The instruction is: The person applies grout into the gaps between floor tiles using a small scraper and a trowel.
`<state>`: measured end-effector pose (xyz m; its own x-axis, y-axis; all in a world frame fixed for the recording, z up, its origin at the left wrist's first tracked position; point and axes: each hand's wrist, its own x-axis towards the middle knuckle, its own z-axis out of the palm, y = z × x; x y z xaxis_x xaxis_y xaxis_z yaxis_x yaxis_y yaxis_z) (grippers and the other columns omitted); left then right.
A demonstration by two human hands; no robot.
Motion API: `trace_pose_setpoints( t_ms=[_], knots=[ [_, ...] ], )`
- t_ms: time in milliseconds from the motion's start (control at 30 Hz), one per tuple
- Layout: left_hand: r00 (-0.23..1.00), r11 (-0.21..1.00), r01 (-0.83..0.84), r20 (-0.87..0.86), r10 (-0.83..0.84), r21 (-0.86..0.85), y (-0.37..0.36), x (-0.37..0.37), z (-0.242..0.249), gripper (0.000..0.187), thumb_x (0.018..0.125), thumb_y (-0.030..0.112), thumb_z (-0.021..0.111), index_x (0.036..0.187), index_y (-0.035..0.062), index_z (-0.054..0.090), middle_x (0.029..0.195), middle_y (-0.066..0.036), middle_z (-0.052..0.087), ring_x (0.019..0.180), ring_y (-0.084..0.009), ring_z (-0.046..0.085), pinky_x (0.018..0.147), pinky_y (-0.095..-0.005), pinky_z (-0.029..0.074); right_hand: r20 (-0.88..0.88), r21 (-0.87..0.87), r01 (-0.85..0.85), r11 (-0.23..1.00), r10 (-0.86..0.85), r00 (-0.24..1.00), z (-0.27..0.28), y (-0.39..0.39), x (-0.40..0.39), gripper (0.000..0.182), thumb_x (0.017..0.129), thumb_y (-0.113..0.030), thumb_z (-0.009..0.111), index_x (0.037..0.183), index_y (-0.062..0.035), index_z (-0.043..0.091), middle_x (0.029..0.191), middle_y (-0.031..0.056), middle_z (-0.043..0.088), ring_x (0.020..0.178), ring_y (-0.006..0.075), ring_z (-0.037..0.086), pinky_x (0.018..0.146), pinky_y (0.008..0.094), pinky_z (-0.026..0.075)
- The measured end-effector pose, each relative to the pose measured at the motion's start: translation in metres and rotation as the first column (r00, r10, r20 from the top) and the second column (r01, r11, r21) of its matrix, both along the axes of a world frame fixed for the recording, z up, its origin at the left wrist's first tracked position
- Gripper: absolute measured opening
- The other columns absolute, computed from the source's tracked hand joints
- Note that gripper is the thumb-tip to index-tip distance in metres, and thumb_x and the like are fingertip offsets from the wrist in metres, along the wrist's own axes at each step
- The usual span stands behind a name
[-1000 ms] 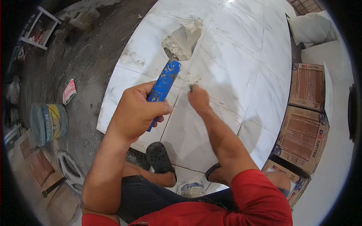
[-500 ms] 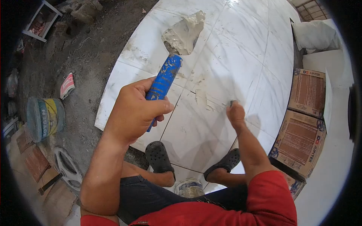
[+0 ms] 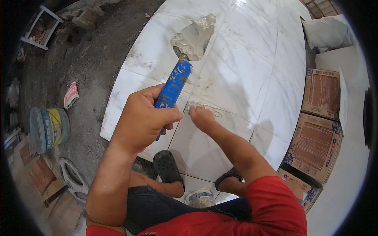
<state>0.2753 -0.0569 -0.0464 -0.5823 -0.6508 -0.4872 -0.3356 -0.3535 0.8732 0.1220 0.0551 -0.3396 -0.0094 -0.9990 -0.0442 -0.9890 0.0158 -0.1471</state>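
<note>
My left hand (image 3: 138, 116) is wrapped round the blue handle of a trowel (image 3: 172, 84). The trowel's blade points away from me and carries a lump of pale, creamy paste (image 3: 195, 37). Low over the tiles, my right hand (image 3: 202, 119) is closed, its fingertips down at a joint between marble-patterned floor tiles (image 3: 199, 143). Whatever it grips is hidden by the fingers. Pale paste is smeared along the joint beside these fingers.
A tub (image 3: 200, 198) stands between my feet, which wear dark clogs (image 3: 168, 167). Jupiter cartons (image 3: 315, 145) line the right side. On the left, rough ground holds a bucket (image 3: 47, 128), a crumpled packet (image 3: 71, 94) and a grey spoked wheel (image 3: 73, 179).
My right hand has swept left along the tile joint, towards the trowel. The left hand and trowel have hardly moved.
</note>
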Motion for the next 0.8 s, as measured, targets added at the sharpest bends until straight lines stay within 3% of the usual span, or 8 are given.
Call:
trace_pose_setpoints(
  t_ms=[133, 233, 300, 400, 500, 600, 700, 800],
  knots=[
    [1.000, 1.000, -0.010, 0.009, 0.010, -0.025, 0.003, 0.000, -0.003, 0.021, 0.073, 0.009, 0.075, 0.089, 0.0011, 0.064, 0.067, 0.000, 0.059, 0.052, -0.0061, 0.054, 0.046, -0.0204, 0.043, -0.017, -0.062, 0.059, 0.996, -0.060, 0.998, -0.004, 0.003, -0.030, 0.010, 0.083, -0.008, 0.057, 0.090, -0.0003, 0.056, 0.079, 0.0149, 0.063, 0.072, 0.0263, 0.068, 0.054, 0.0364, 0.055],
    [1.000, 1.000, -0.003, 0.017, 0.003, -0.029, 0.001, -0.001, 0.000, 0.020, 0.073, 0.010, 0.075, 0.088, 0.0016, 0.064, 0.066, 0.000, 0.058, 0.052, -0.0062, 0.054, 0.046, -0.0205, 0.043, -0.053, 0.077, -0.036, 0.996, 0.040, 0.998, -0.001, -0.001, -0.039, 0.014, 0.086, -0.010, 0.054, 0.096, -0.0002, 0.057, 0.087, 0.0164, 0.063, 0.078, 0.0289, 0.067, 0.059, 0.0396, 0.055],
    [0.999, 1.000, -0.016, 0.028, 0.016, -0.003, 0.003, 0.000, 0.000, 0.020, 0.073, 0.010, 0.075, 0.087, 0.0019, 0.064, 0.066, 0.000, 0.058, 0.052, -0.0063, 0.054, 0.046, -0.0206, 0.043, 0.078, 0.201, -0.104, 0.974, 0.090, 0.993, 0.018, -0.022, -0.070, 0.017, 0.087, -0.009, 0.053, 0.102, -0.0030, 0.059, 0.094, 0.0167, 0.064, 0.083, 0.0317, 0.066, 0.066, 0.0440, 0.055],
    [1.000, 0.999, -0.007, 0.011, 0.008, -0.033, 0.004, -0.003, 0.001, 0.019, 0.073, 0.010, 0.075, 0.087, 0.0026, 0.064, 0.065, 0.000, 0.058, 0.051, -0.0064, 0.053, 0.046, -0.0210, 0.043, 0.126, -0.019, 0.192, 0.981, -0.188, 0.974, 0.027, -0.057, -0.103, 0.017, 0.084, -0.004, 0.053, 0.099, -0.0051, 0.059, 0.091, 0.0164, 0.063, 0.085, 0.0353, 0.065, 0.070, 0.0455, 0.055],
    [0.999, 0.999, -0.033, 0.023, 0.033, -0.013, 0.005, -0.002, 0.002, 0.019, 0.073, 0.010, 0.075, 0.086, 0.0030, 0.064, 0.065, 0.000, 0.058, 0.051, -0.0065, 0.053, 0.046, -0.0211, 0.042, 0.092, -0.037, 0.253, 0.967, -0.249, 0.964, 0.011, -0.082, -0.111, 0.015, 0.083, -0.005, 0.055, 0.098, -0.0054, 0.058, 0.090, 0.0165, 0.063, 0.083, 0.0344, 0.066, 0.070, 0.0432, 0.056],
    [0.999, 0.999, -0.044, 0.027, 0.044, 0.011, 0.004, -0.002, -0.001, 0.019, 0.073, 0.010, 0.075, 0.086, 0.0030, 0.064, 0.065, 0.000, 0.058, 0.051, -0.0065, 0.053, 0.046, -0.0210, 0.042, 0.040, 0.018, 0.198, 0.980, -0.198, 0.979, -0.004, -0.081, -0.097, 0.014, 0.083, -0.006, 0.056, 0.097, -0.0058, 0.058, 0.090, 0.0162, 0.063, 0.082, 0.0327, 0.067, 0.070, 0.0406, 0.057],
    [0.999, 0.999, -0.038, 0.017, 0.038, 0.002, 0.002, -0.003, -0.004, 0.018, 0.073, 0.011, 0.074, 0.086, 0.0030, 0.064, 0.065, 0.000, 0.058, 0.052, -0.0067, 0.053, 0.046, -0.0210, 0.042, -0.061, 0.086, -0.072, 0.994, 0.077, 0.995, -0.008, -0.047, -0.077, 0.014, 0.086, -0.010, 0.055, 0.098, -0.0025, 0.056, 0.091, 0.0148, 0.063, 0.084, 0.0299, 0.067, 0.066, 0.0380, 0.057],
    [1.000, 1.000, -0.028, 0.002, 0.028, 0.007, 0.002, -0.003, -0.002, 0.018, 0.073, 0.010, 0.074, 0.085, 0.0030, 0.063, 0.065, 0.000, 0.058, 0.051, -0.0065, 0.053, 0.046, -0.0208, 0.042, -0.009, 0.115, -0.184, 0.976, 0.186, 0.983, -0.007, 0.010, -0.076, 0.018, 0.085, -0.011, 0.056, 0.099, -0.0004, 0.055, 0.089, 0.0142, 0.061, 0.085, 0.0291, 0.065, 0.068, 0.0387, 0.057]
  ],
)
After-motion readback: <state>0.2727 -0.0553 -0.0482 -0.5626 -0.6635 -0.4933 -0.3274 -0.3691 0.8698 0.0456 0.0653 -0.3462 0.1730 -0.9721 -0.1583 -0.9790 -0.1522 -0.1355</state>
